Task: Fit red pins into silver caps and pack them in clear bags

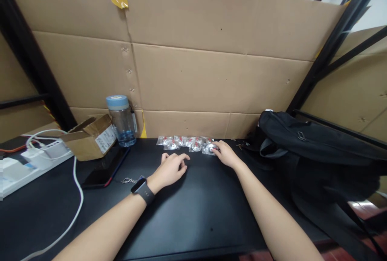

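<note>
Several small clear plastic packets, each with a shiny round silver item and a red mark, lie in two rough rows at the back of the black table. My right hand point(226, 153) has its fingers on the packet at the right end of the front row point(208, 148). Whether it lifts the packet I cannot make out. To the left, my left hand point(171, 168) hovers over the table with bent, parted fingers and nothing in them. It is nearest to the front packets, such as the middle one point(196, 146). A dark watch point(142, 190) is on my left wrist.
A blue-lidded bottle point(121, 122), an open cardboard box point(90, 138), a phone point(104, 170) and a white power strip point(36, 164) stand left. A key ring point(128, 180) lies near my left wrist. A black backpack point(314, 148) fills the right. Cardboard point(211, 79) walls the back.
</note>
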### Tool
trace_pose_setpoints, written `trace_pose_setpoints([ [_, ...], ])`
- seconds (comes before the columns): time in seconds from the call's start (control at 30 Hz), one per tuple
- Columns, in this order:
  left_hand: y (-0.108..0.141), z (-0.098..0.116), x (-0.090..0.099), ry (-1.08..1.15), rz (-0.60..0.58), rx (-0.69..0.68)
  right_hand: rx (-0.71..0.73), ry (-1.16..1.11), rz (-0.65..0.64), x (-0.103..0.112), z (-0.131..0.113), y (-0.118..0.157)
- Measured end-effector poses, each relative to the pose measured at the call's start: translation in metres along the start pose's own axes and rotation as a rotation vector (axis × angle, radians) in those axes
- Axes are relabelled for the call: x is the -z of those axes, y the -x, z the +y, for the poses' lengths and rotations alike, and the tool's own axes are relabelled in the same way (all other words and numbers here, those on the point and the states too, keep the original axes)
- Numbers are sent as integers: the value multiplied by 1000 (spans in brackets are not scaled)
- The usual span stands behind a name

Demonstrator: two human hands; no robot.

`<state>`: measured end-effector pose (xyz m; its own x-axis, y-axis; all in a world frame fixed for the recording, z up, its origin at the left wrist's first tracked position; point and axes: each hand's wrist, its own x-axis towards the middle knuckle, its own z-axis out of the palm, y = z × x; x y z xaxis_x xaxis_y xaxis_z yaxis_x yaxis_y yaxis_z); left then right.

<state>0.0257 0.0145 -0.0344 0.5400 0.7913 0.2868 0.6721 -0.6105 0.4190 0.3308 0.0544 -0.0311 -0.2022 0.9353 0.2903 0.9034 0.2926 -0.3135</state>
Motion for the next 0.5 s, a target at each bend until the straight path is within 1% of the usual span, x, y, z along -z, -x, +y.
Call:
trace_pose_setpoints([
  [0.1, 1, -2, 0, -19, 5, -30, -28, 89, 67, -10, 4, -3],
  [0.17, 1, -2, 3, -25, 25, -70, -29, 123, 96, -12, 0, -2],
  [0.23, 0, 2, 13, 13, 56, -135, -11, 139, 118, -9, -8, -1],
  [0.27, -1, 6, 22, 51, 74, -178, 11, 132, 128, -7, -13, 0],
  [0.3, 0, 13, 32, 102, 96, -224, 46, 111, 132, -4, -20, 2],
  [0.37, 6, 34, 57, 206, 149, -318, 145, 23, 109, 1, -37, 8],
  [0.43, 23, 60, 79, 318, 246, -350, 257, -96, 20, 4, -58, 17],
  [0.47, 36, 73, 85, 390, 303, -358, 309, -145, -48, 4, -70, 22],
  [0.5, 51, 85, 87, 472, 330, -367, 360, -182, -131, 3, -82, 26],
])
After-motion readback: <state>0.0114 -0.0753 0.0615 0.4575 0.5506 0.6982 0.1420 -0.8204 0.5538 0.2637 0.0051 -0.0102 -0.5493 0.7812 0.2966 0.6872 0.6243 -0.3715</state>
